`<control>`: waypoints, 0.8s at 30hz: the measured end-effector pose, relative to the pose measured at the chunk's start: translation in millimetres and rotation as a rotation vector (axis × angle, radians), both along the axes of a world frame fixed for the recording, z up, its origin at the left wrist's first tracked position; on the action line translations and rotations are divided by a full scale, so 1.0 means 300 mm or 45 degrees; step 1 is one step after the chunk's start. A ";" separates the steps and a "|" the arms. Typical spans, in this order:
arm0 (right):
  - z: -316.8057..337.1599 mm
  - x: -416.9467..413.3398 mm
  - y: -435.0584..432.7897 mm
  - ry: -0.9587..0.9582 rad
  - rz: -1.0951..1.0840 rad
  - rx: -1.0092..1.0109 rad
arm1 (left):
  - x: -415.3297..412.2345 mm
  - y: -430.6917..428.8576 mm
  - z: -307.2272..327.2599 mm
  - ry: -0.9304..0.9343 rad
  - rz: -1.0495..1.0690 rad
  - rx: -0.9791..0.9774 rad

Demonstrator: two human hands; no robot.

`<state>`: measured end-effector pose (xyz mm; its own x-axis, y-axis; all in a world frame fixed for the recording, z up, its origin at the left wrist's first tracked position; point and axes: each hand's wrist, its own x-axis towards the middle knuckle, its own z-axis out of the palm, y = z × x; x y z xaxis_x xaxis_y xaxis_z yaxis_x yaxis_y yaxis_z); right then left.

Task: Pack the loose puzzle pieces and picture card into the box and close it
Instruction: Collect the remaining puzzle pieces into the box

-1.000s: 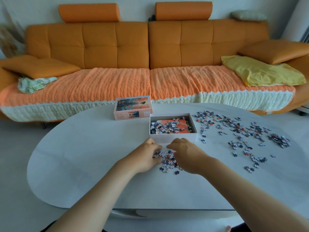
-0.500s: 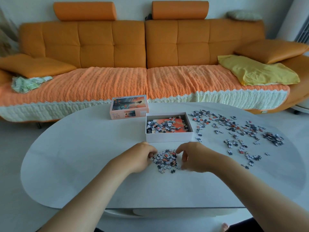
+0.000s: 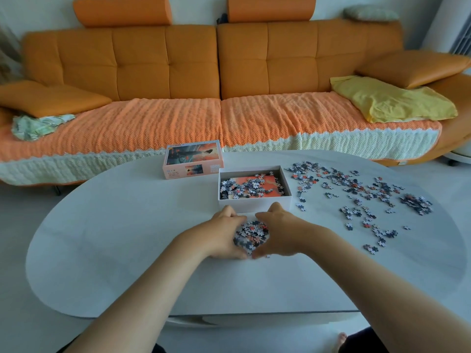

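Note:
A white open box point(image 3: 254, 203) stands mid-table, holding an orange picture card point(image 3: 265, 182) under several puzzle pieces. Its pink lid point(image 3: 192, 163) lies behind it to the left. Just in front of the box, my left hand point(image 3: 219, 235) and my right hand point(image 3: 280, 233) cup a small heap of puzzle pieces point(image 3: 251, 234) between them, fingers curled around it from both sides. Many loose pieces point(image 3: 362, 197) lie scattered over the right part of the white table point(image 3: 127, 238).
An orange sofa point(image 3: 219, 72) with a knitted orange cover runs behind the table. A yellow cloth point(image 3: 390, 100) lies on its right seat, a crumpled greenish cloth point(image 3: 38, 124) on its left. A bare foot point(image 3: 341, 338) shows below the table's near edge.
My hands have closed in from both sides, gathering the flat patch of pieces into a tight heap between the palms. The scattered pieces and the box have not moved.

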<state>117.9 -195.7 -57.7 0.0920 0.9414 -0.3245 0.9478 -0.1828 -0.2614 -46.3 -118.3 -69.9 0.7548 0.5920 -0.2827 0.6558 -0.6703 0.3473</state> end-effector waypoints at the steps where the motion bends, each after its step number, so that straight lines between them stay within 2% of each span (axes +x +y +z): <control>1: -0.008 -0.003 0.012 0.034 0.004 0.036 | 0.005 0.004 0.000 -0.043 0.009 -0.010; 10: -0.013 -0.034 0.054 0.223 -0.068 0.220 | 0.028 0.024 -0.012 -0.273 0.161 0.099; 17: 0.009 -0.024 0.076 0.278 -0.103 0.254 | 0.031 0.052 0.010 -0.311 0.227 0.004; 24: 0.109 0.031 0.141 0.411 -0.229 0.556 | 0.069 0.129 0.108 -0.630 0.312 0.044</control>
<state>127.3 -153.5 -25.1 0.2238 0.9732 0.0530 0.7714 -0.1436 -0.6199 -25.6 -79.5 -37.6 0.6313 0.7698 0.0938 0.5581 -0.5350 0.6342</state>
